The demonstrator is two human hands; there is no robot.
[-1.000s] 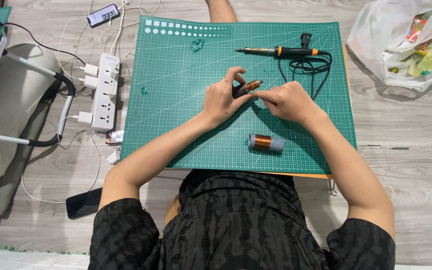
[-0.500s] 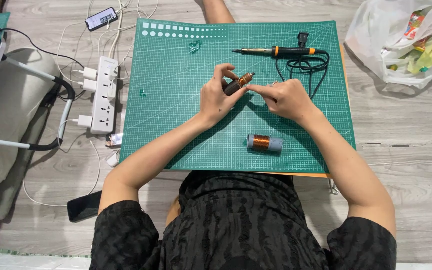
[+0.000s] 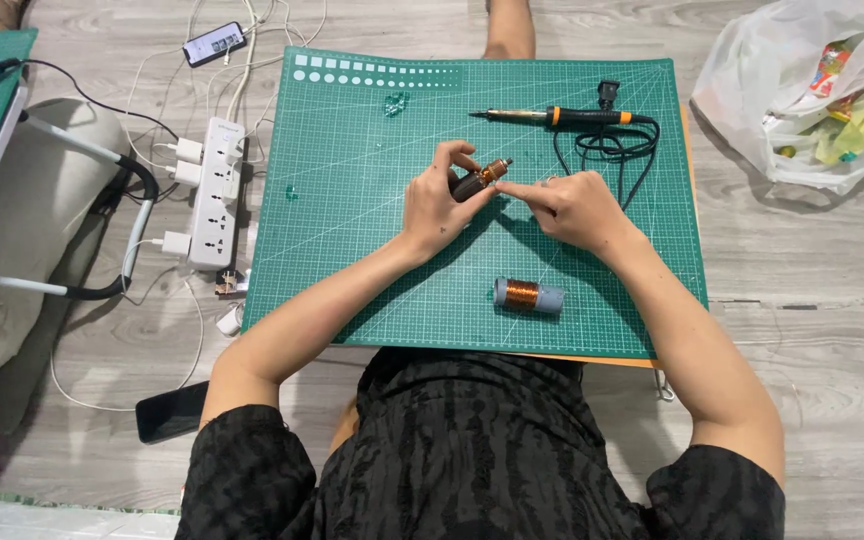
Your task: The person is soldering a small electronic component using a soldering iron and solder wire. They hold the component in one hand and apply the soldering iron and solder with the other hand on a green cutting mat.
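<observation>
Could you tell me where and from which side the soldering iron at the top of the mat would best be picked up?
Grip the soldering iron by its black handle between the orange bands, coming down from above with the right hand, which is nearer. It lies flat on the green mat, metal tip pointing left, so stay right of the tip; the coiled cord trails off the right end.

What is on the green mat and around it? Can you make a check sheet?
Surface: green cutting mat on grey wood floor.
Job's things: small dark cylinder with copper end; copper wire spool lying nearer the body.
Clutter: white plastic bag, two phones, small clear bits on mat.
Hands: left hand grips the cylinder; right hand touches it with a fingertip.
Cables: soldering iron with coiled cord; white power strip with plugs.
Surroundings: another green mat at left.
</observation>
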